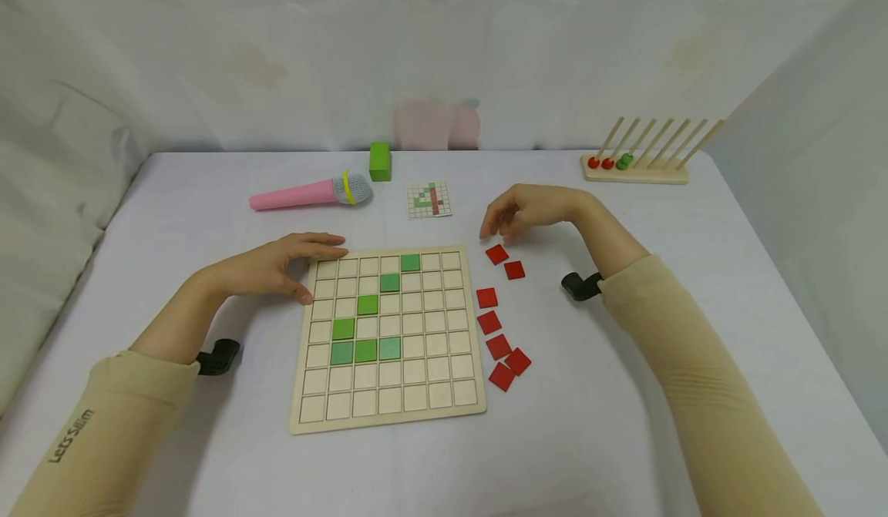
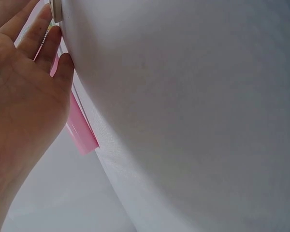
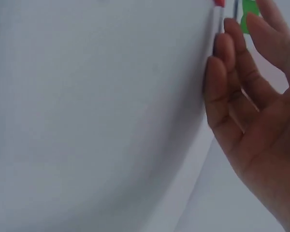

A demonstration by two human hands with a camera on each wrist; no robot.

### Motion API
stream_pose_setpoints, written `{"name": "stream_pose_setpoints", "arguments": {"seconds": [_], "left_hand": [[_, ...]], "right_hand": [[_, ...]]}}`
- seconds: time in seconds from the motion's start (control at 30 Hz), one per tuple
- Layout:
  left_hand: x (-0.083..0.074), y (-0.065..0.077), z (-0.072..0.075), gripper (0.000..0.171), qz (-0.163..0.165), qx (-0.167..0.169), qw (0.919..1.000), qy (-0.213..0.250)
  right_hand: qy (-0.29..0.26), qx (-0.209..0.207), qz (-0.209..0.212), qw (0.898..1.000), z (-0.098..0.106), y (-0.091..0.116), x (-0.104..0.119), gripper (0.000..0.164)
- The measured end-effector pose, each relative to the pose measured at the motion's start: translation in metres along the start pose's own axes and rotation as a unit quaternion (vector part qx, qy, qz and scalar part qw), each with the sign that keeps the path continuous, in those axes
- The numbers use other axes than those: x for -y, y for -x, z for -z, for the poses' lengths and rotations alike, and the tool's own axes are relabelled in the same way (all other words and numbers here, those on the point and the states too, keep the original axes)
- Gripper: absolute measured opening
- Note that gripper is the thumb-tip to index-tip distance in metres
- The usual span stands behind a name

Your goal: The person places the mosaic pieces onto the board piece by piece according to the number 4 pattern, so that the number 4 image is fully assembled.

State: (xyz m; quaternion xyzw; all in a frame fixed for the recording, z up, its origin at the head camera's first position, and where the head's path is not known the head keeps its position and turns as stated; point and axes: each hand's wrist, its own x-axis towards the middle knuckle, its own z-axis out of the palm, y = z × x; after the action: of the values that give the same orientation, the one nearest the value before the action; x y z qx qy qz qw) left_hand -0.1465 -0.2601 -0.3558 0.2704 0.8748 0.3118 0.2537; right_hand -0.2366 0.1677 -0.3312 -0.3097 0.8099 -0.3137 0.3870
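Around the grid board [image 1: 435, 345], hands spread loosely, left hand [image 1: 276, 264] touching it, right hand [image 1: 536, 206] near red tiles [image 1: 496, 254]

The right hand [image 3: 261, 106] is seen at the right side, with the palm turned to the camera and the fingers pointing upward. These fingers are bent a little, and several of them stand near each other. At the top edge, close to the fingertips, there is a small part of a red piece [image 3: 219, 2], cut by the border. A green object [image 3: 250, 9] appears behind the fingers. The white tabletop [image 3: 87, 116] fills most of the view, and a soft, curved shadow lies on it.
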Motion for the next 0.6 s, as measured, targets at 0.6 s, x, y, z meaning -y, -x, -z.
{"name": "stream_pose_setpoints", "arguments": {"seconds": [0.6], "left_hand": [[0.001,0.000,-0.001,0.075,0.001,0.001,1.0000,0.000]], "right_hand": [[0.013,0.054,0.046,0.997,-0.005,-0.004,-0.016,0.040]]}}
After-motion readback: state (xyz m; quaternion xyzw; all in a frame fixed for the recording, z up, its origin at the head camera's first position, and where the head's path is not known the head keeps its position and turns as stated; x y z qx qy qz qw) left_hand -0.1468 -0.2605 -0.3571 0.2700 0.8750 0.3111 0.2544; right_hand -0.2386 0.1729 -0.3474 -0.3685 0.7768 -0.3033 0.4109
